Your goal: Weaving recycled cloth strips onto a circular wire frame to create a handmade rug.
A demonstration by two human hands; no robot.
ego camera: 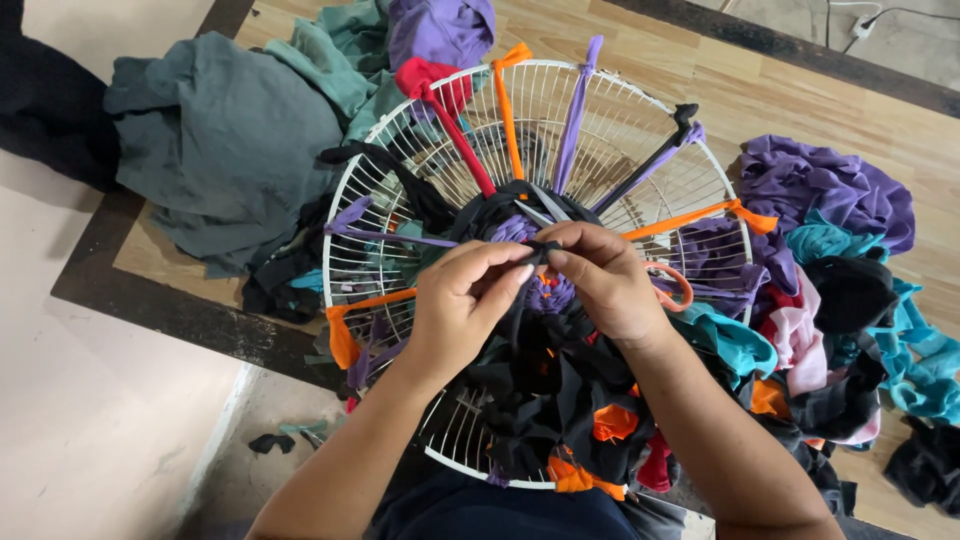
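Black cloth strip (541,250) sits right between my fingertips, over the middle of the round white wire frame (640,110). I pinch one end with my left hand (462,300); its thumb and first finger press together on the strip. My right hand (598,278) pinches the other end the same way, and the tips of both hands almost touch each other. The other fingers curl in under my palms.

Just below my fingers is a purple woven knot (551,294) at the middle of the frame. Under my wrists, a thick ring of black cloth (545,400) with orange bits covers the near part of the frame.

Past my fingertips, strips stretch from the middle out to the rim like spokes: a red strip (455,130), an orange strip (508,110), a purple strip (574,110) and a dark strip (650,160). Another orange strip (690,215) runs out beside my right hand.

Orange scissors (678,283) lie just beside my right hand, on the frame.

Far from my left fingers is a big grey-green cloth (220,140). Far from my right fingers is a pile of purple, teal and pink scraps (840,260) on the wooden table (800,95).
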